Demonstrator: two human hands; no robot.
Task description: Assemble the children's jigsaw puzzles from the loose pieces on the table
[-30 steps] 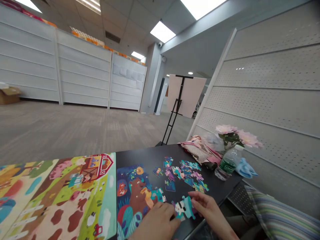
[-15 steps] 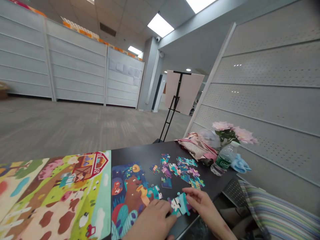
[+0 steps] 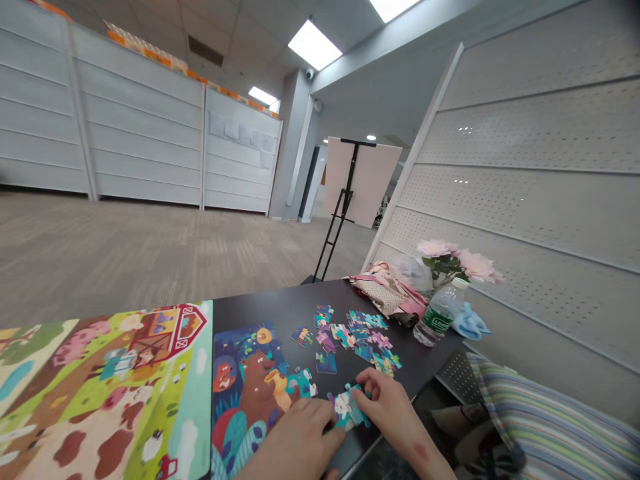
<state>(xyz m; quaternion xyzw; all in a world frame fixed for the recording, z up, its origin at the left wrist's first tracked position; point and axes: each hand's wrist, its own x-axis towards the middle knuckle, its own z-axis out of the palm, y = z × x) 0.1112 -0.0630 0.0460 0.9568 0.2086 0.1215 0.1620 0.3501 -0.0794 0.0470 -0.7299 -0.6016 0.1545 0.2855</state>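
Observation:
A small section of joined puzzle pieces (image 3: 344, 408), showing a white animal on teal, lies near the table's front edge. Fingers and thumb of my right hand (image 3: 387, 403) are closed on its right side. My left hand (image 3: 300, 433) rests palm down at its left, fingers loosely extended and thumb apart, over the lower right of a partly assembled bear puzzle (image 3: 260, 380). Part of that puzzle is hidden under this hand. Beyond my hands lie several loose puzzle pieces (image 3: 327, 363), mostly blue, purple and teal, some joined or overlapping.
A farm picture board (image 3: 125, 380) covers the table's left. At the back right are a patterned pink bag (image 3: 383, 290), a water bottle (image 3: 440, 313), pink flowers (image 3: 460, 260) and a blue cloth (image 3: 471, 322). A striped cushion (image 3: 560, 413) is at right; an easel (image 3: 343, 200) stands beyond the dark table (image 3: 270, 303).
My right hand has drawn in its fingers, now bunched at the joined pieces' right side. My left hand stays beside them. The whole view has shifted slightly.

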